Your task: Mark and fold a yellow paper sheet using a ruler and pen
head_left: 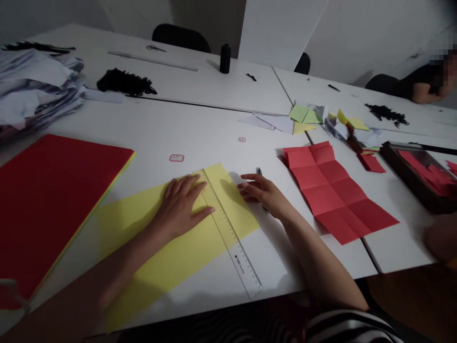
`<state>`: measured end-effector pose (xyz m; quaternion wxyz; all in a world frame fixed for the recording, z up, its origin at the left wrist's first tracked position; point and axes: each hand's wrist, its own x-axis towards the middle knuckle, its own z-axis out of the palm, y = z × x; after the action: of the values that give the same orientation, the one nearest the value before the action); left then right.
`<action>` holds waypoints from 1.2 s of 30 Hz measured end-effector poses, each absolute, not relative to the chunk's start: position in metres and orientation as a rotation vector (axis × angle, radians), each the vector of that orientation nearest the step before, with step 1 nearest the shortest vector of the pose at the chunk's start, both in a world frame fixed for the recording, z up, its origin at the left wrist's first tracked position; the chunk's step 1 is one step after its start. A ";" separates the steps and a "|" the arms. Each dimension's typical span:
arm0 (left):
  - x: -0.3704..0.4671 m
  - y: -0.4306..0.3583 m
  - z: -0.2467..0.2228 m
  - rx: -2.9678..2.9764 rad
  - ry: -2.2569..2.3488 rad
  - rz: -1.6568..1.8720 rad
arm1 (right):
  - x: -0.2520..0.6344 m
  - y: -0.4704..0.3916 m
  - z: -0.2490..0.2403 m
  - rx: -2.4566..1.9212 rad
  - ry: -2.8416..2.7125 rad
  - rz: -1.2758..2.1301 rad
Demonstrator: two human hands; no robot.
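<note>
A yellow sheet lies on the white table, with a clear ruler laid across its right part. The ruler's near end reaches past the sheet's edge. Fingers spread, my left hand rests flat on the sheet, its fingertips and thumb at the ruler's left edge. To the right of the sheet, my right hand is over a dark pen, which it partly covers. Its fingers are slightly bent and apart, and nothing shows between them.
Red sheets are stacked left; a creased red sheet lies right. Beyond are a box of red pieces, folded papers, black yarn, a black spool and scissors. A person's arm shows far right.
</note>
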<state>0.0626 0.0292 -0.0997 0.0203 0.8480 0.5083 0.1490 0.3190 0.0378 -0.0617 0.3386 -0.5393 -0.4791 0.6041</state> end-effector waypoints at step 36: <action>0.064 0.031 -0.098 2.609 1.569 0.474 | 0.319 0.038 -0.060 -1.407 -1.258 1.589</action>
<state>0.0639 0.0306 -0.0975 0.0302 0.8464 0.5089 0.1538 0.3189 0.0382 -0.0598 0.3310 -0.5381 -0.4812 0.6077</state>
